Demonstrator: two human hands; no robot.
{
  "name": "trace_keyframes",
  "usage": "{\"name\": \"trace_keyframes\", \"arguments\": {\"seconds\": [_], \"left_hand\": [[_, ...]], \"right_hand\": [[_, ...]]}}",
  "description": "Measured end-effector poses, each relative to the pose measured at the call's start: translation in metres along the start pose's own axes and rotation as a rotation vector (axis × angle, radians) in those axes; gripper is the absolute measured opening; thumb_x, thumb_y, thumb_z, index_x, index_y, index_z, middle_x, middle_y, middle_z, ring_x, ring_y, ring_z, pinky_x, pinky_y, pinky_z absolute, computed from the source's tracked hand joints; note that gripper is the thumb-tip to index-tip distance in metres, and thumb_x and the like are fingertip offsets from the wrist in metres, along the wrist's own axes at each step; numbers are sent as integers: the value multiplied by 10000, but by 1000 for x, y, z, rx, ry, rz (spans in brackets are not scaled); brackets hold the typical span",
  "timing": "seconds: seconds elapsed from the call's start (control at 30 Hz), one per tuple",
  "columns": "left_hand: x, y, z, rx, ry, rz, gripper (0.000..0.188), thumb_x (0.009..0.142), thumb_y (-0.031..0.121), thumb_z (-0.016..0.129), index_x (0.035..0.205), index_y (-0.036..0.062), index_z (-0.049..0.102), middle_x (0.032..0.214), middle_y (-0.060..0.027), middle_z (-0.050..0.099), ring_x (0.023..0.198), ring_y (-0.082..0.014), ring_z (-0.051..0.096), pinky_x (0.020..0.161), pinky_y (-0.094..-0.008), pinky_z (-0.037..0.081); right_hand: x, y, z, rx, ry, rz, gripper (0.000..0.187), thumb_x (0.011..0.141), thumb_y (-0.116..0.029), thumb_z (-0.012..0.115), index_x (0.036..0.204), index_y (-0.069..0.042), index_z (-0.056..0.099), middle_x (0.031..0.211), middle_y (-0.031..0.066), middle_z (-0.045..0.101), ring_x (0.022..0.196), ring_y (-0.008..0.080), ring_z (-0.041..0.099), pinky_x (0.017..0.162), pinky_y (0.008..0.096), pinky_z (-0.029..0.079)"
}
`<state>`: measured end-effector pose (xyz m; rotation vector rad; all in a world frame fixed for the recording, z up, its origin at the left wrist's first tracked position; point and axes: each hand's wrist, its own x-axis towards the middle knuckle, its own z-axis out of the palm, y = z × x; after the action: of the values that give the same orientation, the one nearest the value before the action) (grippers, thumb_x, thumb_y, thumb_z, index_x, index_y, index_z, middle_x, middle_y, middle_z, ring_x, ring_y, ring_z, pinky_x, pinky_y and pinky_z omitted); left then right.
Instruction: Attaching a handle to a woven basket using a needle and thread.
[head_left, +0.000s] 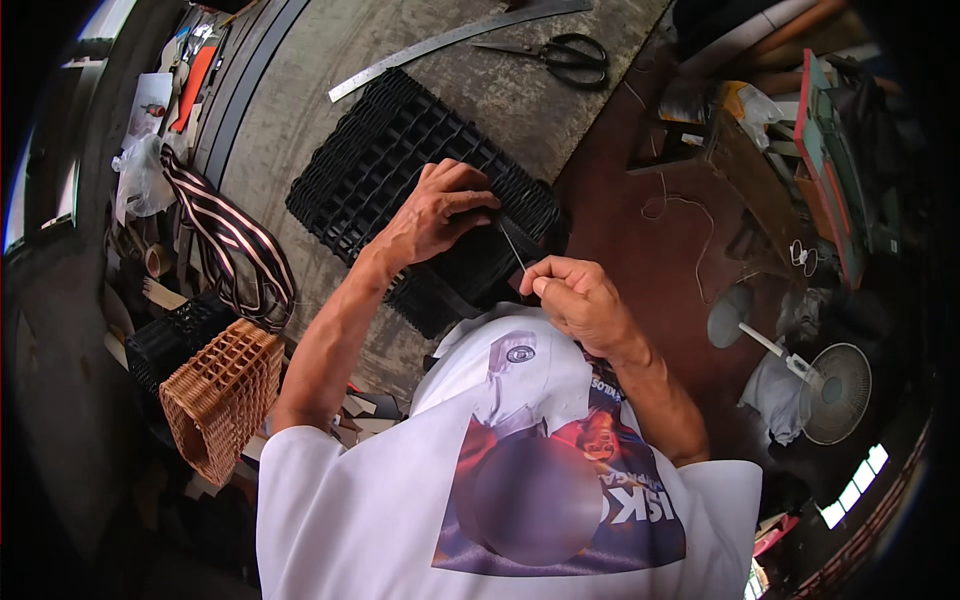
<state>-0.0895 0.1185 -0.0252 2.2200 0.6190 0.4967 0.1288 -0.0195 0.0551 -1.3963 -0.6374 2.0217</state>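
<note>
Tan woven basket (222, 395): lower left, lying on its side beside a striped strap (232, 240).
Black woven panel (400, 170): flat on the grey worktable (300, 110), centre.
Left hand (437, 212): fingers together, curled, pressing down on the panel's near edge.
Thread (512, 246): taut, running from the panel to the right hand.
Right hand (572, 295): fingertips pinched shut on the thread, just off the panel's corner.
Scissors (565, 56): on the table's far edge, beside a metal ruler (450, 40).
Fan (835, 390): on the floor, right.
</note>
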Motion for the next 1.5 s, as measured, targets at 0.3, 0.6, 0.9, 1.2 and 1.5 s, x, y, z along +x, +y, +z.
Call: {"name": "trace_keyframes", "arguments": {"seconds": [0.3, 0.6, 0.9, 1.2, 1.5], "left_hand": [[-1, 25, -8, 33, 140, -37, 457, 820, 0, 714, 1260, 102, 642, 1197, -85, 592, 1126, -269, 558, 967, -416, 447], [-60, 153, 77, -723, 198, -875, 256, 987, 47, 533, 1212, -41, 616, 1160, -125, 660, 1031, -160, 654, 890, -296, 533], [-2, 140, 170, -1520, 1080, -553, 416, 968, 156, 641, 1304, -35, 487, 987, -26, 632, 785, -57, 568, 652, -204, 476], [37, 109, 159, -1333, 1355, -698, 186, 976, 143, 649, 1052, -1, 558, 934, -99, 672, 728, -106, 634, 676, -224, 525], [21, 118, 159, -1427, 1304, -641, 226, 1029, 202, 561, 1021, -19, 516, 871, -96, 641, 910, -230, 711, 763, -302, 585]], "right_hand": [[-1, 14, -12, -740, 183, -154, 226, 955, -138, 503, 1051, 16, 637, 852, 203, 710, 835, 367, 711, 731, 409, 549], [-2, 2, -24, -929, -18, -186, 209, 970, -143, 499, 1087, -2, 600, 800, 186, 697, 780, 366, 703, 698, 430, 543], [1, -18, -38, -1092, -192, -429, 169, 982, -95, 505, 1090, 16, 573, 794, 246, 678, 756, 430, 678, 652, 477, 534], [30, -33, -48, -1146, -189, -678, 164, 980, -110, 501, 1057, 2, 594, 795, 257, 668, 753, 437, 669, 636, 490, 528], [24, -3, -55, -1103, -208, -694, 154, 966, -105, 516, 1063, -19, 599, 786, 252, 672, 748, 440, 670, 653, 501, 538]]}}
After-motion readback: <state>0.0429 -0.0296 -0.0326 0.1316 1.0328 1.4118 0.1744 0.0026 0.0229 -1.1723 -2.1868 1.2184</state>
